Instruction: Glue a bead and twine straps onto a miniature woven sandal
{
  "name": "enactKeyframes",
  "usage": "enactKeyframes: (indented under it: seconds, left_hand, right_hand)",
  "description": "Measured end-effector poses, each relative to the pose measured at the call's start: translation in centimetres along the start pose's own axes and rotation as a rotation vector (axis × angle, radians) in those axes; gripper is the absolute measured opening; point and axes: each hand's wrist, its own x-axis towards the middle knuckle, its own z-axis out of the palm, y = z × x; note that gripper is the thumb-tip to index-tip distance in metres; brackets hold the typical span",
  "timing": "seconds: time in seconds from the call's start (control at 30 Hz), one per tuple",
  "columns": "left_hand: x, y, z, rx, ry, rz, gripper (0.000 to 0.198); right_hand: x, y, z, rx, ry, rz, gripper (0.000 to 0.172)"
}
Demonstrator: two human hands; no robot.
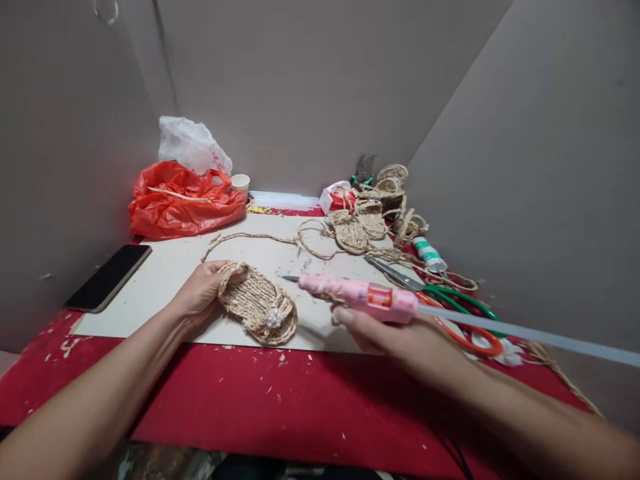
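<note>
Pinched in my left hand (200,290) is the heel end of a small woven straw slipper (253,297). A cluster of pearl beads (274,318) sits on the slipper's strap, at the end nearer me. My right hand (383,333) is wrapped round a pink glue gun (357,297), its dark nozzle pointing left toward the slipper but apart from it. A long translucent glue stick (530,333) runs out of the gun's back to the right. From near my left hand a braided straw cord (250,235) stretches across the white board (150,287).
At back left are a red plastic bag (185,207), a clear bag (193,143) and a paper cup (241,183). A phone (107,277) lies left. Several straw slippers (350,230), orange-handled scissors (470,340) and a thread spool (430,255) lie right. Grey walls enclose the red table (240,400).
</note>
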Motion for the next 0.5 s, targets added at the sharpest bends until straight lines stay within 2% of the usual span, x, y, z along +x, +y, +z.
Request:
enactKeyframes:
  seconds: [0.13, 0.23, 0.33, 0.5]
  left_hand:
    - [-0.2, -0.2, 0.4, 0.026, -0.019, -0.041, 0.025]
    - [-0.3, -0.6, 0.4, 0.031, -0.027, -0.075, 0.025]
    - [-0.3, -0.9, 0.5, 0.024, -0.038, -0.112, 0.023]
    - [-0.2, -1.0, 0.9, 0.037, -0.009, -0.147, 0.020]
  right_hand:
    - [1.5, -0.7, 1.9, -0.202, -0.024, -0.236, 0.022]
    - [2.6, 0.2, 2.6, -0.334, -0.020, -0.393, 0.026]
    - [3.2, 1.3, 2.9, -0.390, -0.006, -0.457, 0.028]
    - [3.7, 1.9, 3.0, -0.427, 0.012, -0.475, 0.026]
